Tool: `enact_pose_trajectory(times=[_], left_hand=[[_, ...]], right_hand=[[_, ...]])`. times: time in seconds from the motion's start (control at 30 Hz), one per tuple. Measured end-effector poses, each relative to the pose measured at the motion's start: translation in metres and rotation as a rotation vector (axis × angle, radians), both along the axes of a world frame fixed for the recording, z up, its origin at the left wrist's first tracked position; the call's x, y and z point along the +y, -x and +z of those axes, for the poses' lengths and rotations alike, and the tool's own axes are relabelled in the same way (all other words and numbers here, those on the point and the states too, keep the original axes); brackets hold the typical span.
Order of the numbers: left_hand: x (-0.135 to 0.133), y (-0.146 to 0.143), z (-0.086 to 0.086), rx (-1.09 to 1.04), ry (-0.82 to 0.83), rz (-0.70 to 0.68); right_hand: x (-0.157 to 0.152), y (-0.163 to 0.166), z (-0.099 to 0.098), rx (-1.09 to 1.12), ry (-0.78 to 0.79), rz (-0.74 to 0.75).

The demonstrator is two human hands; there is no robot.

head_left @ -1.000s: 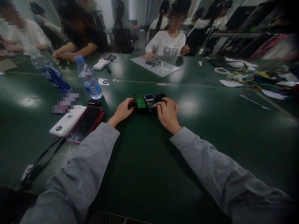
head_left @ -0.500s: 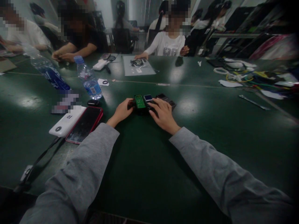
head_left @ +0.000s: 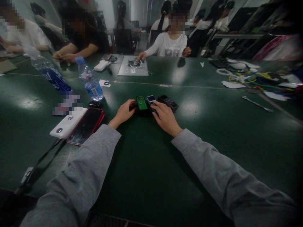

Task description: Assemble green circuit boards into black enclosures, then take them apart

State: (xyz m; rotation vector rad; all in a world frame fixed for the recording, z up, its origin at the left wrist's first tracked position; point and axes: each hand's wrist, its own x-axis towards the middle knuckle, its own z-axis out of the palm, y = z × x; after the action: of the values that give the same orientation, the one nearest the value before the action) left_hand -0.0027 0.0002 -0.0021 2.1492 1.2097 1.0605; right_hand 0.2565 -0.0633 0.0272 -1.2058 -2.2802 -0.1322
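Two creased grey cloth sleeves (head_left: 80, 164) cross the head view. The left hand (head_left: 124, 112) curls against the left edge of a flat, rectangular green circuit board (head_left: 142, 103); its grip is partly hidden, its closure unclear. The right hand (head_left: 167, 118) covers part of a small-screened board (head_left: 151, 98), closure likewise unclear. Beside it lies a recessed black case (head_left: 168, 101). The bench (head_left: 151, 164) is smooth, glossy green; chairs (head_left: 122, 41) and people (head_left: 171, 44) fill the dim room.

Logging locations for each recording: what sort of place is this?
Likely a shared electronics workroom: there's a green circuit board, a wrench and tangled cables on the large table, and people across it.
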Motion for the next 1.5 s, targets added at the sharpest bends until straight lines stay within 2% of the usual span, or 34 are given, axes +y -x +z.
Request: enact_pose_trajectory(times=[0.13, 0.23, 0.4, 0.53, 0.77, 1.07, 1.2, 1.27, 1.33, 1.43, 1.5], left_hand=[[-0.001, 0.0, 0.001, 0.002, 0.004, 0.002], [-0.001, -0.001, 0.001, -0.006, 0.0, 0.002], [-0.003, -0.001, 0.003, -0.011, 0.017, 0.002], [-0.004, -0.002, 0.005, -0.015, 0.026, -0.002], [-0.004, -0.002, 0.005, -0.011, 0.028, 0.002], [-0.006, -0.001, 0.006, -0.001, 0.022, 0.007], [-0.004, -0.001, 0.005, -0.011, 0.025, -0.003], [-0.004, -0.001, 0.003, -0.014, 0.021, -0.004], [-0.003, -0.001, 0.002, -0.018, 0.013, -0.003], [-0.002, -0.001, 0.001, -0.018, 0.006, 0.0], [-0.002, -0.001, 0.001, -0.008, 0.006, 0.007]], right_hand=[[0.0, 0.0, 0.0, 0.044, -0.024, 0.016], [-0.001, -0.002, 0.003, 0.168, -0.089, -0.003], [0.006, -0.015, 0.001, 0.321, -0.2, -0.256], [0.018, -0.025, -0.012, 0.316, -0.097, -0.422], [0.029, -0.036, -0.024, 0.425, 0.04, -0.413], [0.031, -0.038, -0.03, 0.415, -0.04, -0.419], [0.021, -0.03, -0.02, 0.373, -0.108, -0.471], [0.012, -0.021, -0.009, 0.304, -0.154, -0.419], [0.002, -0.012, -0.001, 0.186, -0.156, -0.273], [-0.006, -0.002, 0.004, 0.021, -0.065, -0.084], [-0.005, 0.0, 0.003, -0.014, 0.009, -0.053]])
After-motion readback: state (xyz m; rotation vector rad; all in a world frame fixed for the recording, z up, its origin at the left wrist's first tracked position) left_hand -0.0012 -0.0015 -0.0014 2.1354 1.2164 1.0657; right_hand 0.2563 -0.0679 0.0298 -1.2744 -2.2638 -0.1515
